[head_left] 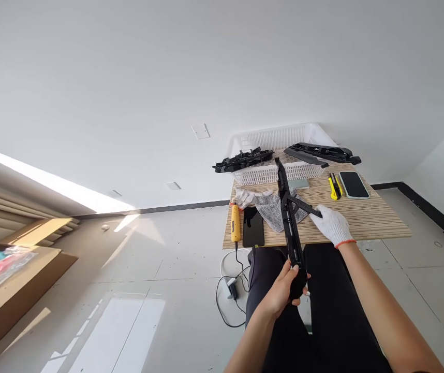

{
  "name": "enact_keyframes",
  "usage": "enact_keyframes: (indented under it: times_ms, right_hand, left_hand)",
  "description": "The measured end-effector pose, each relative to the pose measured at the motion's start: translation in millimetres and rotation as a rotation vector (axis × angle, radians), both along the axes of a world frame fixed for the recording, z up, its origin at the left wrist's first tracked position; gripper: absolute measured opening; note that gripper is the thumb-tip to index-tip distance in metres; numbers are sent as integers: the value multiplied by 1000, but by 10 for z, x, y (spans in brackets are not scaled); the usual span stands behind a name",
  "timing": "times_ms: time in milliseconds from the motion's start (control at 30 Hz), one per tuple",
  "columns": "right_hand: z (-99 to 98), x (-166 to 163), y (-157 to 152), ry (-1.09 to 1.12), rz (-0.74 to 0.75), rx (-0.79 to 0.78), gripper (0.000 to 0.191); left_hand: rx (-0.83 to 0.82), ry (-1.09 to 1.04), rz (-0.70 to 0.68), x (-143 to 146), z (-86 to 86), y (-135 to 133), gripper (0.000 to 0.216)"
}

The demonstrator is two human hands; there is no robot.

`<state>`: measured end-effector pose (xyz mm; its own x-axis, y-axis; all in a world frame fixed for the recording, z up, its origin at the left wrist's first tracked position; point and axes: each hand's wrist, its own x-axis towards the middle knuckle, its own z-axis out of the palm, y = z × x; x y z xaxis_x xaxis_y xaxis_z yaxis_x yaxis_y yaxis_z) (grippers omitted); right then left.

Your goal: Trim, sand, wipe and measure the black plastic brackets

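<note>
My bare left hand (282,290) is wrapped round the lower end of a long black plastic part (291,228), which stands tilted up over the table's front edge. In a white knitted glove, my right hand (333,224) pinches the end of a narrow black strip (303,205). That strip slants across the middle of the long part; whether the two are joined I cannot tell. Behind them a grey cloth (270,211) lies on the table, with another white glove (245,198) at its left.
A white plastic basket (261,177) at the wall bears black parts (245,159) on the left and more black parts (321,153) on the right. On the wood-patterned table (377,223) lie a yellow corded tool (235,224), a black phone (253,228), a yellow cutter (335,187) and another phone (354,185).
</note>
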<state>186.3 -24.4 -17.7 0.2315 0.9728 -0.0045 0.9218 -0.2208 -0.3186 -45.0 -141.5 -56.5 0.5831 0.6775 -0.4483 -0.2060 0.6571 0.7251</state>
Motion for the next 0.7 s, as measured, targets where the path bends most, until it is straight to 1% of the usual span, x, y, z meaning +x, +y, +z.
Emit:
enact_keyframes:
  times_ms: [100,167,267,367,433,467,533,600,667,700]
  right_hand:
    - [19,4,115,60,57,11,31]
    - [12,-4,219,99,112,27,30]
    - [-31,-5,410,172,176,61,39]
    - [-87,53,624,273,265,90,46]
    - [-112,120,766,316,366,117,48]
    - [-121,155,833,321,418,134,50]
    - [-131,212,951,295,486,170,55]
    - [-138,244,1043,248,480,222,60]
    - [-147,250,1105,190,416,304,64]
    - [-152,245,1125,153,380,353,67]
  left_hand:
    - [47,67,31,-35,14,-67,51]
    - [59,111,45,-87,31,-97,54]
    - [103,260,108,-187,23,-102,61]
    - [200,446,204,-282,-24,-118,59]
    - [235,478,256,-326,-49,-178,60]
    - [214,468,273,-342,-53,-225,62]
    - [189,437,261,-364,-43,-348,63]
    - [178,443,256,-386,-23,-489,64]
    - [154,458,238,-412,-10,-623,68]
    - [149,502,257,-425,-9,-681,69]
